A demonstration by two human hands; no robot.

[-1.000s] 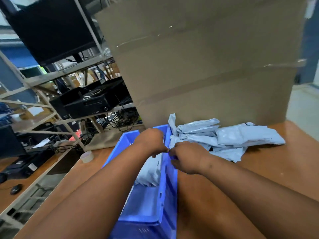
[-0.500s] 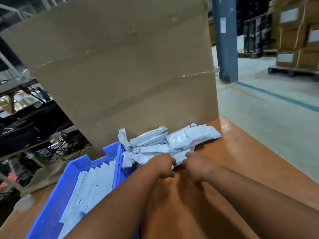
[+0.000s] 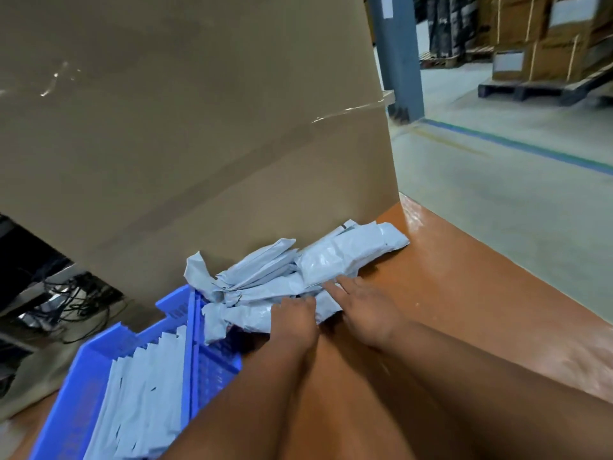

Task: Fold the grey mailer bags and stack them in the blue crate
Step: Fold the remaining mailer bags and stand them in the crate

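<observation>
From the head camera, a loose pile of grey mailer bags (image 3: pixel 298 270) lies on the orange desk (image 3: pixel 481 293) against a big cardboard box (image 3: pixel 199 127). The left hand (image 3: pixel 293 322) curls its grip on a bag's near edge. The right hand (image 3: pixel 363 310) rests flat-fingered, grip wide, on the pile. The blue crate (image 3: pixel 83 393), near left, holds folded bags (image 3: pixel 149 393).

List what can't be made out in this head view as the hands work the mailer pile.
- Left hand: fingertips buried in the pile; its grip on a bag cannot be told.
- Crate: near end cut off by the bottom edge, and the left forearm covers part, so the bags inside cannot be counted.
- Pile: bags overlap, so their number is unclear.
- Behind the box: hidden.
- Labels on far cartons: too blurred.
</observation>
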